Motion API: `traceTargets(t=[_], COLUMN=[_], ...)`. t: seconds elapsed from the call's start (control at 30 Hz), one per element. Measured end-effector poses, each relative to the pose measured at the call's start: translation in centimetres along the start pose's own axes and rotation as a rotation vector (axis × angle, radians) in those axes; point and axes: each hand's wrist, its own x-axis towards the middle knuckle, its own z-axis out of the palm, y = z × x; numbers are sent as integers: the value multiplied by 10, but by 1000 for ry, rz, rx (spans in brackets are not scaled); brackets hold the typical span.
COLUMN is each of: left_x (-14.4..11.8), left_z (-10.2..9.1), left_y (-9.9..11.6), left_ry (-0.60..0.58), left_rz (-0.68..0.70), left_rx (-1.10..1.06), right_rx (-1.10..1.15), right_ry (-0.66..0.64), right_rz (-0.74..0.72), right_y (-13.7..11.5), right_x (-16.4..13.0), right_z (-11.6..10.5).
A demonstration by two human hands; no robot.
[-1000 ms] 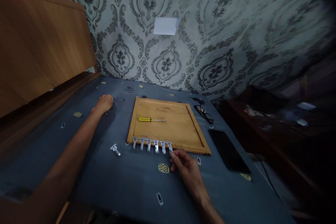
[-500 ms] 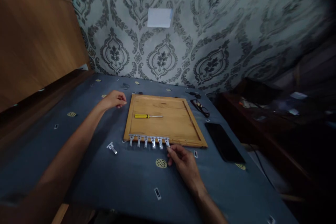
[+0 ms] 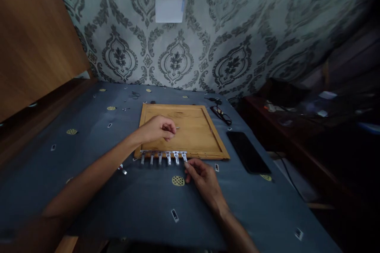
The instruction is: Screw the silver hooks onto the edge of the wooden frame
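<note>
A framed wooden panel [image 3: 192,136] lies on the blue cloth. Several silver T-shaped metal fittings [image 3: 169,158] sit in a row along its near edge, their narrow ends hanging out over the cloth. The thumb and fingers of my right hand [image 3: 204,180] grip the end of the rightmost fitting [image 3: 184,157]. Above the panel, my left hand [image 3: 158,128] is closed with fingertips together; anything in them is too small to make out. It hides most of a screwdriver, whose metal shaft [image 3: 177,127] peeks out. Another loose fitting [image 3: 122,170] lies partly behind my left forearm.
To the panel's right lie a black phone [image 3: 248,152] and eyeglasses [image 3: 221,115]. Small bits [image 3: 126,109] and a thin dark coil [image 3: 134,95] are on the cloth at the back left. A wooden cabinet [image 3: 38,39] stands left; a patterned wall rises behind.
My left hand has moved right, from beside the panel to over it, and now covers the screwdriver's yellow handle. My right hand stays at the rightmost fitting. The view has shifted slightly.
</note>
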Motion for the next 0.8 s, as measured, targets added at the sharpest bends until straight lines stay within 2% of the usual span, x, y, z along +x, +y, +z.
traceTargets(t=[0.2, 0.37, 0.57, 0.8], left_x=[2, -2, -4, -8], left_z=[29, 44, 47, 46], left_y=[12, 13, 7, 9], left_ry=[13, -36, -71, -3], left_rz=[13, 20, -3, 31], left_rx=[105, 111, 111, 224], right_rx=[6, -12, -9, 24], right_ry=[-2, -5, -1, 8], right_rz=[4, 4, 13, -9], right_y=[1, -1, -1, 2], right_x=[0, -1, 0, 0], right_z=[0, 0, 0, 1])
